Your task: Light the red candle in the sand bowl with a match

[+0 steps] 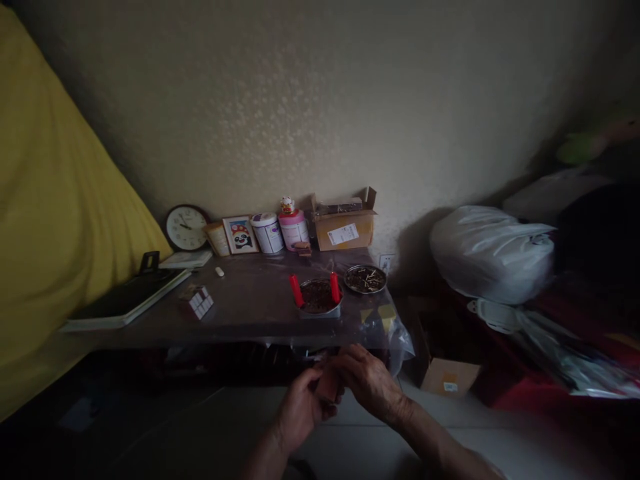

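My left hand [303, 403] is closed around a small brown matchbox [329, 385], held in front of the table's near edge. My right hand [369, 380] is curled over the box's upper right side, fingers pressed together; whatever they grip is hidden. Beyond my hands, a round metal tin [321, 312] filled with dark grains stands on the table. Two red candles rise from it, the left candle [296, 291] leaning left and the right candle [335, 289] nearly upright; no flame shows on either. Right of the tin, a round dish [366, 280] holds many pale matchstick-like pieces.
On the plastic-covered table [250, 287] are a puzzle cube [200, 303], a large book [130, 303] and yellow pieces [387, 315]. A clock [186, 227], framed panda picture [241, 235], canisters [269, 233] and cardboard box [345, 230] line the wall. White bags [493, 253] lie right.
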Motion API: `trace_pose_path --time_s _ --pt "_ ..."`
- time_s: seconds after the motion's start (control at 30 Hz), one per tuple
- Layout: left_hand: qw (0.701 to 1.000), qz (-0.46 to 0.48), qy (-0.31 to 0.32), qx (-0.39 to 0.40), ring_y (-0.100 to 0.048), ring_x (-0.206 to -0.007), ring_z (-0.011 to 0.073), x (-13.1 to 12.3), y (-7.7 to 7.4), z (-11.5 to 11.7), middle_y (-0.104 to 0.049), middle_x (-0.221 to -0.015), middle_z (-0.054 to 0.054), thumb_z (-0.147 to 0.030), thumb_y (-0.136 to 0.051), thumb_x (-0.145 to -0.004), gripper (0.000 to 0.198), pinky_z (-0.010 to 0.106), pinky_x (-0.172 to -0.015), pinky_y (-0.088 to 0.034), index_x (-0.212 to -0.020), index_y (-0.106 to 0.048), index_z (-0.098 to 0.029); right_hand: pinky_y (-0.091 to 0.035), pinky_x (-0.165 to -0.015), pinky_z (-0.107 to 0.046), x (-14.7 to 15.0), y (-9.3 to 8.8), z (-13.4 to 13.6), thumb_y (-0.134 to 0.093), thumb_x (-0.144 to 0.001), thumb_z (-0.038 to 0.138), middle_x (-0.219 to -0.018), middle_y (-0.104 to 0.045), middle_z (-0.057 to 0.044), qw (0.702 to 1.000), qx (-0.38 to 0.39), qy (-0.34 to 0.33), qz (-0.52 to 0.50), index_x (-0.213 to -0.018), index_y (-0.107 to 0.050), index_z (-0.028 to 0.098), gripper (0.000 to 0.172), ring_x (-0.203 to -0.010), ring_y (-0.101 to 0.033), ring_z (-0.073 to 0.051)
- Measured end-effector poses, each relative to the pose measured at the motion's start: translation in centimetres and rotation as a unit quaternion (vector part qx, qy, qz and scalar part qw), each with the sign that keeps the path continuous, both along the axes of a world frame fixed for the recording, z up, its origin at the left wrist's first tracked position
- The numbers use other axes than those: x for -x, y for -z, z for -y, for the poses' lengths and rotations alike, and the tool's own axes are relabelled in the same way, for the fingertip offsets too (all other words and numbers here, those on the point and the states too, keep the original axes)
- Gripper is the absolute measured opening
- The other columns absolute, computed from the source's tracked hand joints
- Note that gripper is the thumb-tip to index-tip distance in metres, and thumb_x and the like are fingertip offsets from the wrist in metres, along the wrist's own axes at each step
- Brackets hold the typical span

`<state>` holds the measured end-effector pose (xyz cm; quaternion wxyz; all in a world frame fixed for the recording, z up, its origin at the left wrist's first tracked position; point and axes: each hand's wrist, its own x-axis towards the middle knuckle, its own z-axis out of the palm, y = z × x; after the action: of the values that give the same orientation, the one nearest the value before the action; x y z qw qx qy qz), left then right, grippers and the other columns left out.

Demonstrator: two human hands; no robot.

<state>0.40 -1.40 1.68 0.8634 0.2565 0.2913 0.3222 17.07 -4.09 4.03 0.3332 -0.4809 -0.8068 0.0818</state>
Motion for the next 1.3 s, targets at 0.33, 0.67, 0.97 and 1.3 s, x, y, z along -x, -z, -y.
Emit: trace_pose_path --time_s 0.33,0.67,0.97,1.3 --pt "0.999 -0.035 -0.015 0.000 -0.055 -0.055 0.0119 -0.10 -0.18 0.18 -0.066 -0.071 0.005 -0.025 -0.049 -0.075 0.023 0.023 -0.050 -0.036 -0.091 -0.060 -0.013 -0.044 -0.070 -0.024 0.22 0.28 0.26 -0.042 -0.090 0.017 -0.084 -0.057 -0.001 1.000 0.016 0.000 0.012 -0.082 -0.062 0.021 0.022 -0.080 -0.053 -0.014" --pt "0.998 -0.061 -0.014 0.005 -0.054 -0.053 0.0119 -0.04 0.54 0.03 -0.065 -0.072 0.005 -0.027 -0.050 -0.073 0.023 0.023 -0.049 -0.036 -0.089 -0.060 -0.014 -0.044 -0.073 -0.023 0.12 0.63 0.17 -0.045 -0.087 0.012 -0.087 -0.057 -0.001 0.999 0.033 0.007 0.023 -0.087 -0.059 0.021 0.017 -0.081 -0.053 -0.014" --pt "0.997 -0.079 0.001 -0.016 -0.050 -0.049 0.0114 -0.13 -0.17 0.21 -0.064 -0.067 0.006 -0.027 -0.047 -0.073 0.023 0.023 -0.045 -0.032 -0.083 -0.060 -0.012 -0.043 -0.073 -0.023 0.05 0.82 0.01 -0.046 -0.084 0.010 -0.085 -0.057 -0.001 0.998 0.049 0.011 0.039 -0.083 -0.059 0.020 0.017 -0.081 -0.053 -0.014" --pt "0.997 -0.055 0.023 -0.045 -0.050 -0.049 0.0112 -0.18 -0.27 0.30 -0.063 -0.069 0.006 -0.025 -0.044 -0.074 0.025 0.023 -0.044 -0.031 -0.087 -0.061 -0.012 -0.042 -0.072 -0.022 -0.07 0.94 -0.14 -0.047 -0.085 0.011 -0.084 -0.055 -0.001 0.998 0.045 0.000 0.048 -0.078 -0.057 0.019 0.015 -0.079 -0.052 -0.013"
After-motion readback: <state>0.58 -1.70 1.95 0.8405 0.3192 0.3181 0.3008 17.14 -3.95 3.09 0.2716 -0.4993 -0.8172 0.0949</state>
